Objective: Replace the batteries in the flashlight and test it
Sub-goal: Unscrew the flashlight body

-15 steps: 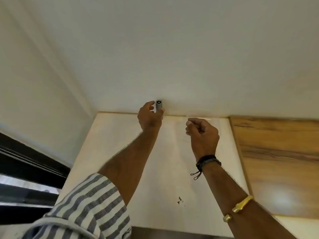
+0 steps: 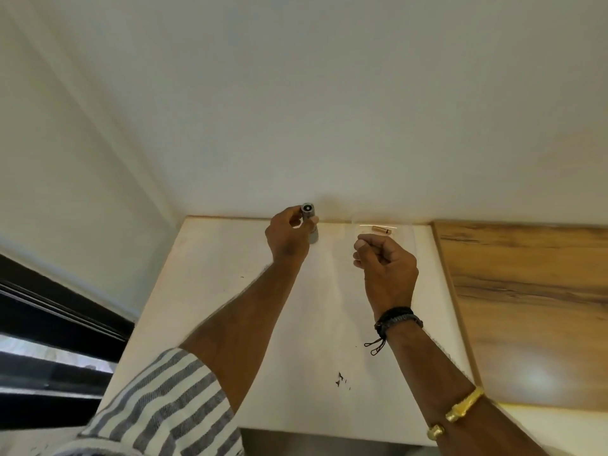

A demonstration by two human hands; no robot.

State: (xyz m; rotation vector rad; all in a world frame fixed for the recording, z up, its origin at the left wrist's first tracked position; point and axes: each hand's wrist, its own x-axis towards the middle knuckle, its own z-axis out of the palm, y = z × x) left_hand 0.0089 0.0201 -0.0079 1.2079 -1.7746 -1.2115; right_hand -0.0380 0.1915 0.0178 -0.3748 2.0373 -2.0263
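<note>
Left hand (image 2: 285, 236): gripping the flashlight (image 2: 309, 222) around its barrel, fingers (image 2: 289, 216) wrapping the upper part, at the far edge of the tabletop (image 2: 204, 284).
Flashlight: standing roughly upright, its round end facing the camera, its lower end touching or just above the tabletop; which one cannot be told.
Right hand (image 2: 386, 263): hovering near the flashlight, apart from it, fingers curling into a loose fist; whether anything is inside cannot be told.
Battery (image 2: 381, 230): a small copper-coloured cylinder is lying on its side by the wall (image 2: 329, 110), just beyond the right hand, seemingly inside a clear wrapper.
Wrist items: a dark band (image 2: 396, 319) and a gold bracelet (image 2: 460, 411) are sitting on the right forearm.
Left sleeve (image 2: 164, 409): striped, rolled up.
</note>
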